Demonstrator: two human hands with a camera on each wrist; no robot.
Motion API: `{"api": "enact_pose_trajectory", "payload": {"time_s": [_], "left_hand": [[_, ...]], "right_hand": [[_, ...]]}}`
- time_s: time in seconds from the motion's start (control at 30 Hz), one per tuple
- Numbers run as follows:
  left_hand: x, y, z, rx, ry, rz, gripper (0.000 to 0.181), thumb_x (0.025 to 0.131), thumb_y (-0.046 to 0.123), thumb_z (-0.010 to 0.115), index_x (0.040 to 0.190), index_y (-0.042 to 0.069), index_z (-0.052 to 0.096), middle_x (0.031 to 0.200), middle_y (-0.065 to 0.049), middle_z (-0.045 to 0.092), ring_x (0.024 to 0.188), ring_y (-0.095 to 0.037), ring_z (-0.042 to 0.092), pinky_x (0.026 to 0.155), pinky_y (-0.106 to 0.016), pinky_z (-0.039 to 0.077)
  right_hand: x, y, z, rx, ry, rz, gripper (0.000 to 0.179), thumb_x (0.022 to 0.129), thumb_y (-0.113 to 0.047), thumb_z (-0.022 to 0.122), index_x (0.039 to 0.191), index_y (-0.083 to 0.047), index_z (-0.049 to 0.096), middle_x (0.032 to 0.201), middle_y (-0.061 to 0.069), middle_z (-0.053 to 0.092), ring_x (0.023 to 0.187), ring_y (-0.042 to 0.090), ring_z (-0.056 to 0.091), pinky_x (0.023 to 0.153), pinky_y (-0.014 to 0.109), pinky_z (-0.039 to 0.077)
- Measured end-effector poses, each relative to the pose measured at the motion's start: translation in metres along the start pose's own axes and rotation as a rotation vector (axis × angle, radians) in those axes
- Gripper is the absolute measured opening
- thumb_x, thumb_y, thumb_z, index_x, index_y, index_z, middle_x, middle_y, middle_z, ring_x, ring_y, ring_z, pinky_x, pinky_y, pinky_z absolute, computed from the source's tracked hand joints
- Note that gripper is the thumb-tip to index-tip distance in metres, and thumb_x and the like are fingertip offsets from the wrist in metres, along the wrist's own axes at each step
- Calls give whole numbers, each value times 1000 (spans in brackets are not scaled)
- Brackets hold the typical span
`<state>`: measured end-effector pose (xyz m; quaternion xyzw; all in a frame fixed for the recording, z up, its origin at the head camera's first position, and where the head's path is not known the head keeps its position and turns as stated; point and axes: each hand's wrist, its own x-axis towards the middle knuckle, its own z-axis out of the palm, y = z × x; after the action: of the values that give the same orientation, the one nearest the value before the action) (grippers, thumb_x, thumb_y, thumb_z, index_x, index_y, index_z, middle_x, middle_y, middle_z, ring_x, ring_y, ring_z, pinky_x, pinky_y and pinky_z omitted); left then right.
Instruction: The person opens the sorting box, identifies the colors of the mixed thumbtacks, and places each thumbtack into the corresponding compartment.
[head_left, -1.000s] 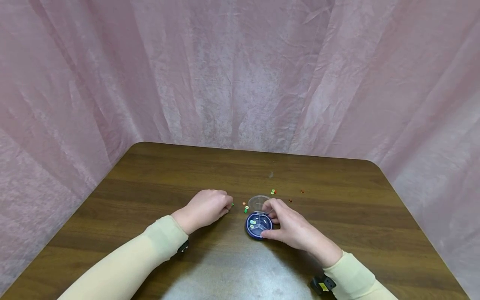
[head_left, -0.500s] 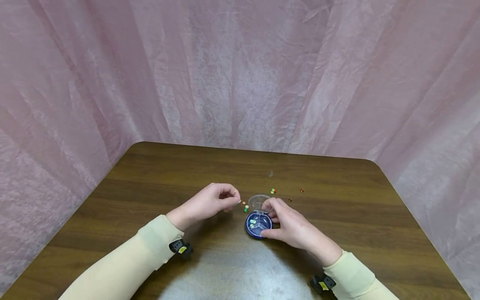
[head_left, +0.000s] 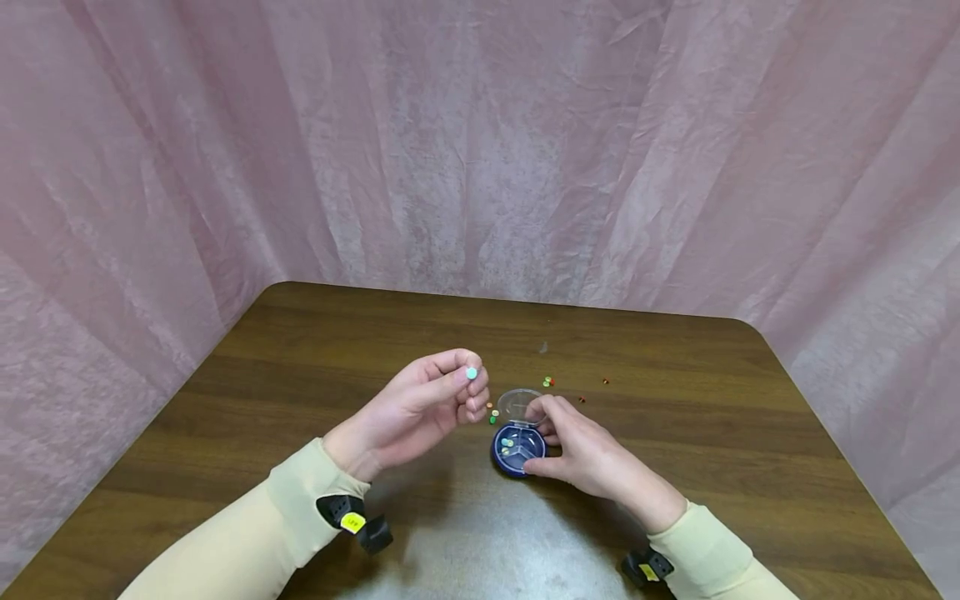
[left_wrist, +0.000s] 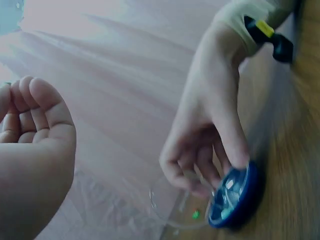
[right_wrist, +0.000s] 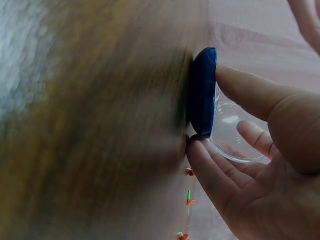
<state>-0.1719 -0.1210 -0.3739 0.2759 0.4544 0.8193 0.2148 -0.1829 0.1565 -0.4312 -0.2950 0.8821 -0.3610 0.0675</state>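
Observation:
My left hand [head_left: 420, 407], raised above the table, pinches a small pale turquoise disc [head_left: 471, 373] between thumb and index finger, its other fingers curled. To its right stands a round blue pill case [head_left: 496, 458], with compartments parted by thin dividers. Several pale discs [head_left: 507, 443] lie in its upper left compartment. The clear hinged lid [head_left: 516, 405] is tipped back, away from me. My right hand [head_left: 583, 450] holds the case, thumb on the near rim and fingers by the hinge and lid. In the right wrist view the thumb presses the rim of the blue case [right_wrist: 202, 95].
Several small green and orange pieces [head_left: 492, 419] lie just left of the lid. Behind it sits a green and red cluster [head_left: 548, 382]. Two dark reddish bits [head_left: 582, 400] are farther right. A pink curtain [head_left: 480, 150] hangs behind the brown wooden table [head_left: 360, 325].
My left hand has lifted from the table beside the loose pieces and turned palm inward, bringing the pinched turquoise disc into sight. The right hand and pill case have stayed in place.

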Motion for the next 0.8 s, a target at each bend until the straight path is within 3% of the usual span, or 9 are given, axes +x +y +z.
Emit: {"api": "enact_pose_trajectory", "payload": {"time_s": [0.3,0.4,0.5,0.6,0.7,0.8], "left_hand": [[-4,9,18,-35,-102,60,17,117,15,54,103,12,64,93,2,55,84,-14,52,78,-27,43],[-4,11,16,47,-91,54,16,116,10,54,104,11,65,93,-1,57,85,-16,54,80,-28,45],[-3,10,10,321,-22,17,12,113,8,59,106,8,68,92,-3,61,87,-18,58,81,-29,50],[0,5,4,732,36,-36,7,110,13,69,107,9,73,95,0,67,89,-16,62,82,-30,54],[4,-7,-2,1130,21,-30,4,108,17,75,106,14,77,98,7,69,89,-12,62,79,-30,54],[9,-22,-7,1424,-26,19,4,104,13,78,102,16,78,95,10,67,85,-9,61,77,-29,54]], "right_hand": [[-1,-1,0,-3,4,-1,56,87,-16,97,128,-8,59,125,6,62,111,25,71,97,39,62],[-1,-2,-1,0,3,-3,56,88,-16,97,128,-8,59,125,7,62,112,25,70,97,39,62],[0,-1,-1,3,3,-5,56,88,-15,96,129,-8,59,125,7,61,112,25,70,98,38,61],[0,-1,-1,4,3,-8,56,88,-16,96,129,-8,59,125,8,61,112,25,71,98,37,61],[0,0,-1,1,0,-12,56,89,-16,96,129,-7,58,125,9,61,113,26,71,98,37,61],[0,0,-1,-1,-4,-16,56,90,-17,96,130,-7,58,125,9,61,113,26,71,98,36,61]]}}
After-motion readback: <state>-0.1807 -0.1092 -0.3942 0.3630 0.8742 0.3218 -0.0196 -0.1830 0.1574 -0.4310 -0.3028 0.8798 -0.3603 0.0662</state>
